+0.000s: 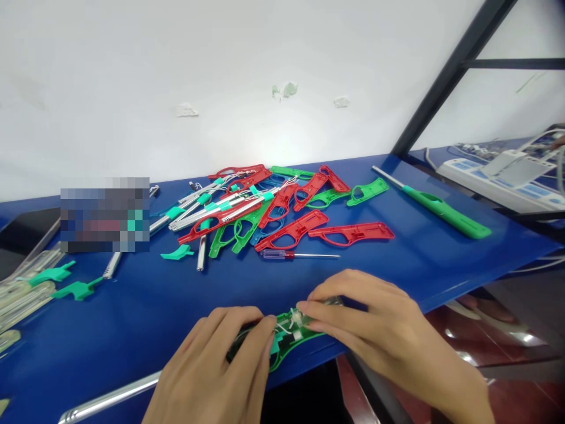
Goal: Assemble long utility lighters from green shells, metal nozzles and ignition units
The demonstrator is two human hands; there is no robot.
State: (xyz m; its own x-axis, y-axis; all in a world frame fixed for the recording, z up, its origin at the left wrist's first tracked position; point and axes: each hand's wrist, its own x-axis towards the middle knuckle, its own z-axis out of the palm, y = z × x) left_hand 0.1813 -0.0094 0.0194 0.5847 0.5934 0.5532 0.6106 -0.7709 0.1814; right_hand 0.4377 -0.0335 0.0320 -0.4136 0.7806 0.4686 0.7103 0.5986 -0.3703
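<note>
At the table's near edge lies a green half-shell of a long-nosed lighter (pixel 286 341), its inside facing up. White wires, a white part and a teal trigger show in it. My left hand (pixel 220 359) is closed over its trigger end, and a silver metal tube (pixel 112 397) sticks out to the left from under that hand. With fingers pinched, my right hand (pixel 371 330) grips a clear, smoky part (pixel 332 301) at the shell's other end, probably the fuel tank; the fingers cover most of it.
Beyond my hands lie several red half-shells (pixel 353 233), green and blue ones, and silver tubes with wires (pixel 216 209). A screwdriver (pixel 282 255) lies before them. An assembled green lighter (pixel 445 212) rests at right, loose teal triggers (pixel 79 290) at left. A black frame (pixel 441 76) stands right.
</note>
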